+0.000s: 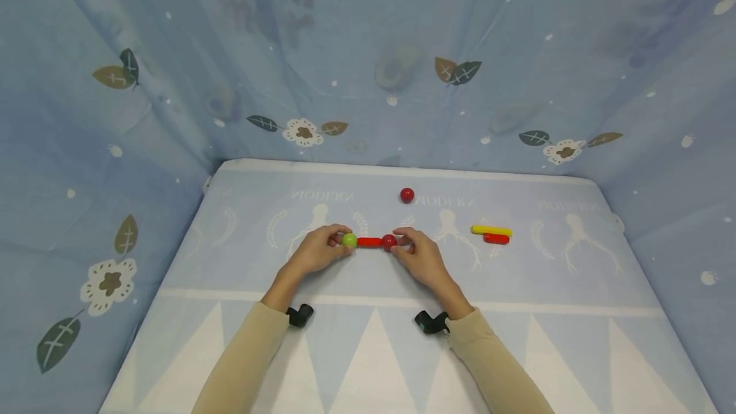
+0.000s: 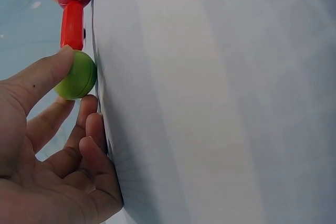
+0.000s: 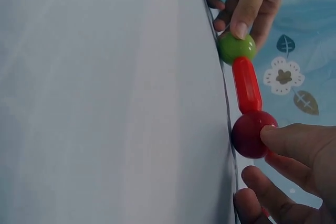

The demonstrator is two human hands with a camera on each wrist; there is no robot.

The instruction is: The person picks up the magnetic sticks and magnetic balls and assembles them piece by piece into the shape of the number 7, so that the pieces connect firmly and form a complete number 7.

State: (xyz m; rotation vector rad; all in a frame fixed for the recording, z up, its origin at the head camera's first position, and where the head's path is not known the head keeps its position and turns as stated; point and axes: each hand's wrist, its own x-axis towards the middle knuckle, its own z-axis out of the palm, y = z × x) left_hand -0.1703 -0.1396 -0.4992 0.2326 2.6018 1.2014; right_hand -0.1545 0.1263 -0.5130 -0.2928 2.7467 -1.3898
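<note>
A short red rod (image 1: 369,242) lies level between a green ball (image 1: 349,240) and a dark red ball (image 1: 389,243), its ends meeting both. My left hand (image 1: 317,249) pinches the green ball between thumb and fingers, its other fingers curled below in the left wrist view. On the opposite end, my right hand (image 1: 422,257) pinches the dark red ball, the thumb pressed on its side in the right wrist view. Both balls are at the tabletop. Whether the rod is fully seated in each ball is hidden.
Another red ball (image 1: 407,195) sits farther back on the cloth-covered table (image 1: 368,299). To the right, a yellow rod (image 1: 491,230) lies against a short red rod (image 1: 497,239). Blue patterned curtains (image 1: 356,56) enclose the table at the back and sides.
</note>
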